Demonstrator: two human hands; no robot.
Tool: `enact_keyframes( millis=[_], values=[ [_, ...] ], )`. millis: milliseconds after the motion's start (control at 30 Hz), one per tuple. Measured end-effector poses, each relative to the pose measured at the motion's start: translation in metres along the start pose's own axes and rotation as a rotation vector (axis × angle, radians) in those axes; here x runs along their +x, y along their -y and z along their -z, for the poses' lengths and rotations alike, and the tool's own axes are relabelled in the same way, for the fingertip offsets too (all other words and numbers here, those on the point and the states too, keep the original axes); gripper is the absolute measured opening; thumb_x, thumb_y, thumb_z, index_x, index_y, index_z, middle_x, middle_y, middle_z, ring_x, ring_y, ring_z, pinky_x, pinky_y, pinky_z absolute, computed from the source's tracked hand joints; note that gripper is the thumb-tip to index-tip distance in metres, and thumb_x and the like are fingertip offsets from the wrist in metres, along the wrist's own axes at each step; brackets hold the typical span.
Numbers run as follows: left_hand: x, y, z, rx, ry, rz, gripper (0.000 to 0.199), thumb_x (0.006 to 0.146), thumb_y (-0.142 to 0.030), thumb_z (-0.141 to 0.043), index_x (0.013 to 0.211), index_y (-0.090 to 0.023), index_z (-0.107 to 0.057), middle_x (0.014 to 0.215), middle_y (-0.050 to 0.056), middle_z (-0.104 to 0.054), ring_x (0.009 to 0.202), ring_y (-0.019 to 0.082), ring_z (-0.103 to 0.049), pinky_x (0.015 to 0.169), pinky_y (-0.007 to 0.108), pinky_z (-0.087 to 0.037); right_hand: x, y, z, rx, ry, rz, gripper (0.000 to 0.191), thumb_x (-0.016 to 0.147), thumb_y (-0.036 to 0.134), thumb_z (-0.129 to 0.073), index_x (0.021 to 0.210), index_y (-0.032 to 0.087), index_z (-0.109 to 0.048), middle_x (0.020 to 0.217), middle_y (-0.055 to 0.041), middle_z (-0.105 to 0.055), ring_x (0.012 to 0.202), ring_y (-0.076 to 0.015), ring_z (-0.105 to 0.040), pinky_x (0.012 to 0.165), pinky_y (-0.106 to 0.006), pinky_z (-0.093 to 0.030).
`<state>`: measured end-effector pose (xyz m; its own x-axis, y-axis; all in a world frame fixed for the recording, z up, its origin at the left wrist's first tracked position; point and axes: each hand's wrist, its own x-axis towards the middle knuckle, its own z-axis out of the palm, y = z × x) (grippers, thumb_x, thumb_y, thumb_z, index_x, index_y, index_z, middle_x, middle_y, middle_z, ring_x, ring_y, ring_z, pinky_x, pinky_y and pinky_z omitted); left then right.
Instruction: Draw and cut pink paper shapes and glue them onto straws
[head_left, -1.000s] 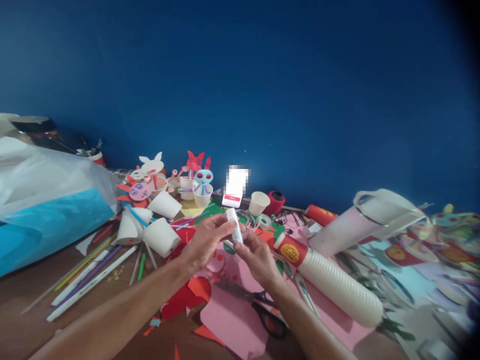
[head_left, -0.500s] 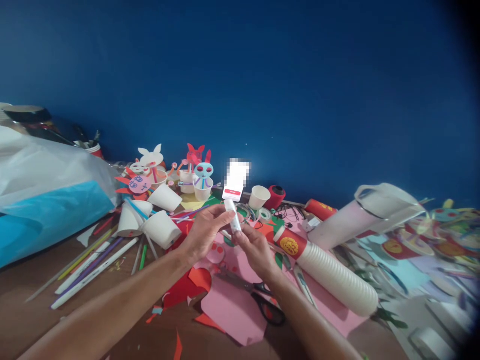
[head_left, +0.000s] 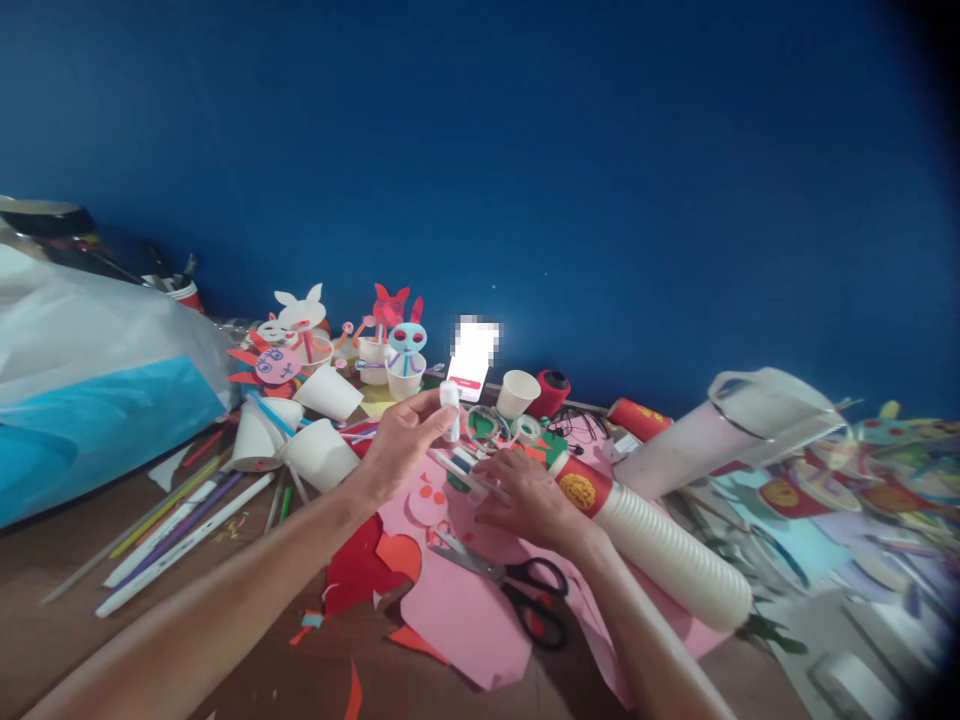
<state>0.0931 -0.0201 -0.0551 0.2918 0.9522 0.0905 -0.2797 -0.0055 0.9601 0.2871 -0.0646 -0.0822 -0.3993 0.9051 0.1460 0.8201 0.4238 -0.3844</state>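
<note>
My left hand (head_left: 401,447) is raised and holds a white glue stick (head_left: 450,411) upright between thumb and fingers. My right hand (head_left: 525,500) lies palm down on a sheet of pink paper (head_left: 465,615), with its fingertips against a thin white and blue strip (head_left: 466,470). Just below that hand are black-handled scissors (head_left: 510,590). A long stack of white paper cups (head_left: 660,540) with a red sleeve lies to its right.
Red paper cutouts (head_left: 367,570) lie beside the scissors. Paper-cup figures, tipped white cups and tape rolls stand behind my hands, before a blue wall. Coloured straws lie on the wooden table at left, by a large plastic bag. A white jug lies at right.
My right hand has left the glue stick and moved down and right onto the paper. My left hand has moved slightly up and left with the stick.
</note>
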Motion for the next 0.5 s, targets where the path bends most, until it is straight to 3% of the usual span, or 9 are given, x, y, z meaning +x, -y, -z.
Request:
enact_keyframes(
  millis=[167,333,500],
  values=[
    [0.001,0.003,0.003,0.206,0.043,-0.075,0.024,0.077,-0.032,-0.059,0.097,-0.021,-0.067,0.074,-0.002,-0.063,0.066,0.012,-0.054,0.065,0.021,-0.042,0.003,0.000,-0.013,-0.023,-0.065,0.054,0.013,0.073,0.016,-0.062,0.085,0.021,-0.063,0.086,-0.0055,-0.061,0.085,-0.0210,-0.055,0.077,-0.034,-0.041],
    [0.000,0.003,0.003,0.489,0.116,-0.183,0.027,0.074,-0.026,-0.062,0.100,-0.021,-0.069,0.084,0.002,-0.064,0.072,0.016,-0.055,0.066,0.022,-0.041,0.001,0.004,0.006,0.237,-0.127,0.021,0.016,0.078,0.016,-0.054,0.093,0.021,-0.057,0.091,-0.0029,-0.064,0.083,-0.0180,-0.058,0.075,-0.030,-0.043],
    [-0.001,0.006,0.000,0.659,0.209,-0.277,0.028,0.075,-0.021,-0.061,0.102,-0.025,-0.069,0.094,0.006,-0.066,0.092,0.023,-0.055,0.081,0.029,-0.040,0.004,-0.001,0.013,0.145,-0.292,0.007,0.010,0.076,0.021,-0.061,0.086,0.021,-0.059,0.083,-0.0023,-0.064,0.081,-0.0200,-0.057,0.076,-0.033,-0.040]
  ],
)
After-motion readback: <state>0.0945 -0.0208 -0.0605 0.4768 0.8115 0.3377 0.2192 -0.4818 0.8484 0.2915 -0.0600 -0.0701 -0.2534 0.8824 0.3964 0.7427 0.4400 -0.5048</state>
